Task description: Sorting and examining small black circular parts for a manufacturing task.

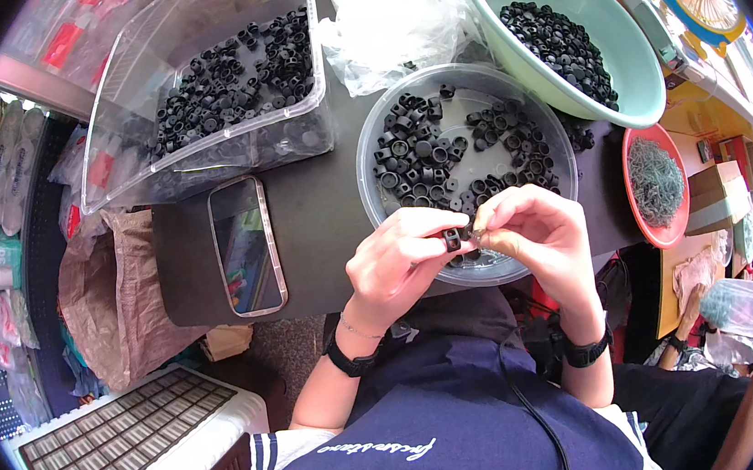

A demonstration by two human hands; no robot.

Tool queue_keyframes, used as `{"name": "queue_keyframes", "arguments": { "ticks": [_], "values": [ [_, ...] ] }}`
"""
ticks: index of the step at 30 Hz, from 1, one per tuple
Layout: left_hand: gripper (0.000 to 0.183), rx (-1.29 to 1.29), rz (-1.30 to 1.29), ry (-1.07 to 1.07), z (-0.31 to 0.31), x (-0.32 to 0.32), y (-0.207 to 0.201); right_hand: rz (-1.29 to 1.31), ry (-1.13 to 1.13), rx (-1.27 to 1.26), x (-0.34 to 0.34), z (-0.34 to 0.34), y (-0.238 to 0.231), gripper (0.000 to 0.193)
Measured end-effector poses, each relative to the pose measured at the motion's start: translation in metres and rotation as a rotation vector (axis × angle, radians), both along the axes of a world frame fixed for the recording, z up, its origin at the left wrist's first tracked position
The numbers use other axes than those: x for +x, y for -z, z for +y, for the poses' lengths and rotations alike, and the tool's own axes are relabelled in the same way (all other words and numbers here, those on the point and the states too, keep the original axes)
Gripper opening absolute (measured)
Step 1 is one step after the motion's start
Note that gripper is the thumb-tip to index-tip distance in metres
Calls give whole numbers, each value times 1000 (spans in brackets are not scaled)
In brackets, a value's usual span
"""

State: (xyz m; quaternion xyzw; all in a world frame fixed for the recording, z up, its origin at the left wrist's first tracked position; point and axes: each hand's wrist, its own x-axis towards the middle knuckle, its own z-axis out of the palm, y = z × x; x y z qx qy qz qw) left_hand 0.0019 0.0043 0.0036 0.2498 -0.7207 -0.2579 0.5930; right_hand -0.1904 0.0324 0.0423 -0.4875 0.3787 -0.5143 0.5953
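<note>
- L hand (402, 255): pinching blk part (453, 240) btwn thumb & fingers, over near side of clear tub (477, 162).
- R hand (537, 232): thumb & index pressed tog. on tiny pc (476, 235), just beside blk part; too small to ID.
- Tub: more blk pcs (409, 153), loose.
- Green bowl (628, 48): behind tub, to R, w/ small blk pcs.
- Phone (247, 246): on table (316, 186), L of tub.

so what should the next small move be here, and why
Probably steady the left hand and ease the right hand toward the black piece: the left hand grips it over the clear round tub, and the right is pinched close beside it, though anything between those fingertips is too small to tell.
</note>
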Motion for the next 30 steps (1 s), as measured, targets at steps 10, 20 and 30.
{"name": "queue_keyframes", "arguments": {
  "ticks": [10,20,30],
  "values": [
    [32,-100,-125,-102,-3,-1,-2,-27,14,162,4,0,-4,28],
    [27,149,67,-62,3,-4,5,29,106,159,2,1,1,31],
    [28,93,-97,-134,1,-3,-2,52,101,-18,4,0,7,34]
  ]
}}
